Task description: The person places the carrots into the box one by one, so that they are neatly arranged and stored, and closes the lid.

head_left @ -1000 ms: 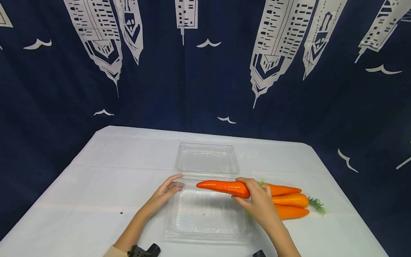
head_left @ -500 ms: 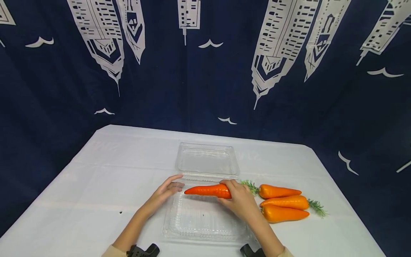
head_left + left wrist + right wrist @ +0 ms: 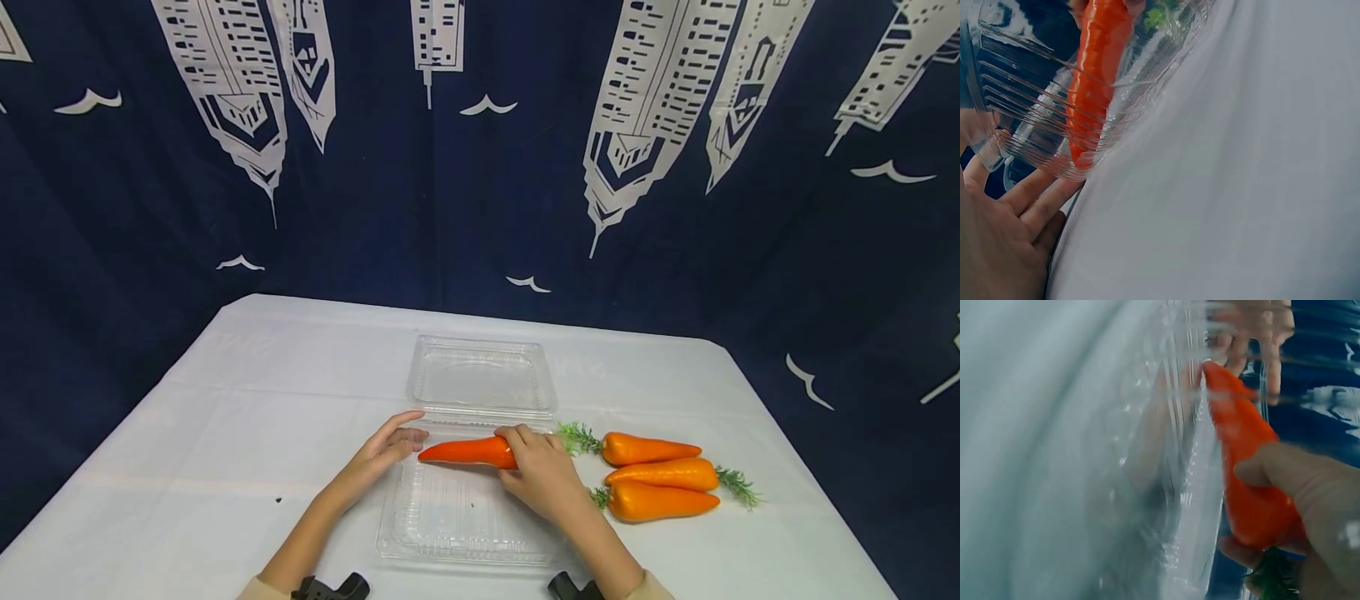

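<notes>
A red-orange carrot (image 3: pixel 467 452) lies crosswise over the back of the open clear plastic container (image 3: pixel 480 533), its pointed tip to the left. My right hand (image 3: pixel 542 471) grips its thick end; in the right wrist view the thumb presses on the carrot (image 3: pixel 1244 437) and green leaves show below. My left hand (image 3: pixel 378 454) stays at the container's left rear corner. Its straight fingers (image 3: pixel 1038 200) touch the ribbed wall in the left wrist view, near the carrot's tip (image 3: pixel 1088 119). From the frames I cannot tell whether the carrot rests on the container's floor.
Three lighter orange carrots (image 3: pixel 663 475) with green tops lie side by side to the right of the container. The container's lid (image 3: pixel 483 375) is folded back flat behind it. A small dark speck (image 3: pixel 278 500) sits on the white tablecloth (image 3: pixel 187 467) at left.
My right hand has carried the red-orange carrot leftward and lower, from the container's right side to inside its back part. The left hand has hardly moved.
</notes>
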{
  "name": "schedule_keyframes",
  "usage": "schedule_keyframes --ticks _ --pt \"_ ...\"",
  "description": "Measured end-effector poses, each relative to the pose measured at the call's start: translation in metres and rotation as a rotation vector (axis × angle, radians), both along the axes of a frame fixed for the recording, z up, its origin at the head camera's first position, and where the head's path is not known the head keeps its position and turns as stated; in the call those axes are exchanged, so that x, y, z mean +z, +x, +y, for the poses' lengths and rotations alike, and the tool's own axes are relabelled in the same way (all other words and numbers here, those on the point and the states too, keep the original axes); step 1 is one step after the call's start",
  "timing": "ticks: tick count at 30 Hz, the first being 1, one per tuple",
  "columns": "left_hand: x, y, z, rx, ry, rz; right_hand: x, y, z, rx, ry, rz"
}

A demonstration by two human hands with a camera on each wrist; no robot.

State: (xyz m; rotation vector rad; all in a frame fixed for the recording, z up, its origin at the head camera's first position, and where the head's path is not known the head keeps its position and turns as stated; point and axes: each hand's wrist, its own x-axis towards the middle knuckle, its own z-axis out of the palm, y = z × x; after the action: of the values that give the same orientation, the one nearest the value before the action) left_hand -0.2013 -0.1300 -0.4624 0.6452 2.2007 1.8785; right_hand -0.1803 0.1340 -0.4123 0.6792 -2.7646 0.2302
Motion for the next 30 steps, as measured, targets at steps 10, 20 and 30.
schedule_keyframes --ticks 10,20,30 --pt "-0.002 0.0 0.0 -0.005 0.012 -0.024 -0.01 -0.003 -0.003 0.05 0.072 -0.043" --pt "-0.004 -0.001 -0.002 -0.018 0.013 -0.009 -0.014 0.0 -0.004 0.089 0.171 0.173" --pt "-0.002 0.0 -0.001 -0.007 0.018 -0.031 -0.011 0.0 -0.005 -0.037 0.111 0.069"
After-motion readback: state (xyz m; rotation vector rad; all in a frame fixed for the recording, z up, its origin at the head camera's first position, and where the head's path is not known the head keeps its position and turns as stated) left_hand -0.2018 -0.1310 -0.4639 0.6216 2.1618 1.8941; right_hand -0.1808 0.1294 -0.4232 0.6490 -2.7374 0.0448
